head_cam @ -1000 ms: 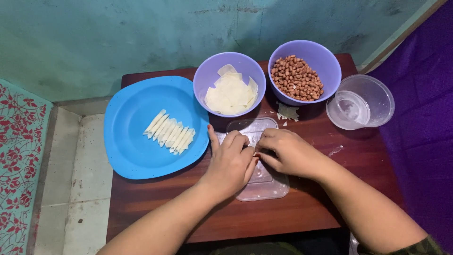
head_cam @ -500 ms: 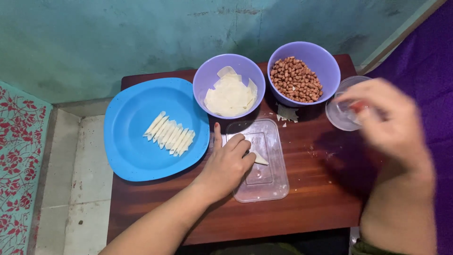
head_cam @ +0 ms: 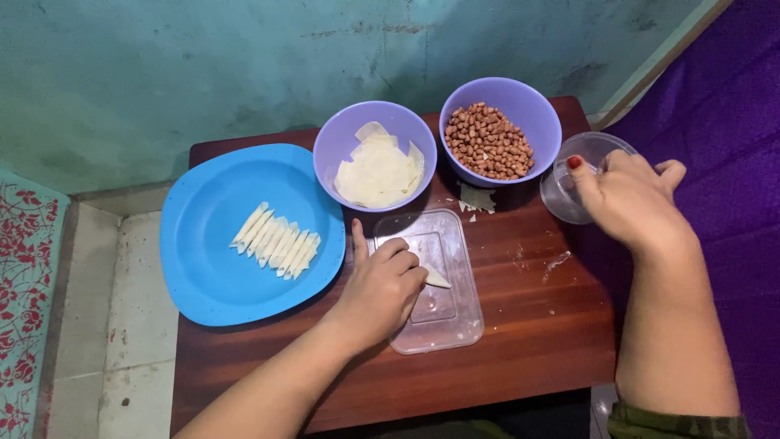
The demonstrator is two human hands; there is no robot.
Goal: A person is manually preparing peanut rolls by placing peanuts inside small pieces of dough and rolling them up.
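Small wooden bench [head_cam: 520, 358] by a teal wall — left hand [head_cam: 382, 289], grip curled shut, pins a folded wrapper [head_cam: 435, 279] on the clear lid [head_cam: 451, 317] mid-bench; right hand [head_cam: 630, 199] reaches into the clear cup [head_cam: 569, 195] at the right edge — grip unclear.

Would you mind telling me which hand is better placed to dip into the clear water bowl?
The right hand, probably: its fingers already rest at the rim of the clear bowl at the table's right edge. The left hand is busy pressing a rolled wrapper on the clear plastic lid.
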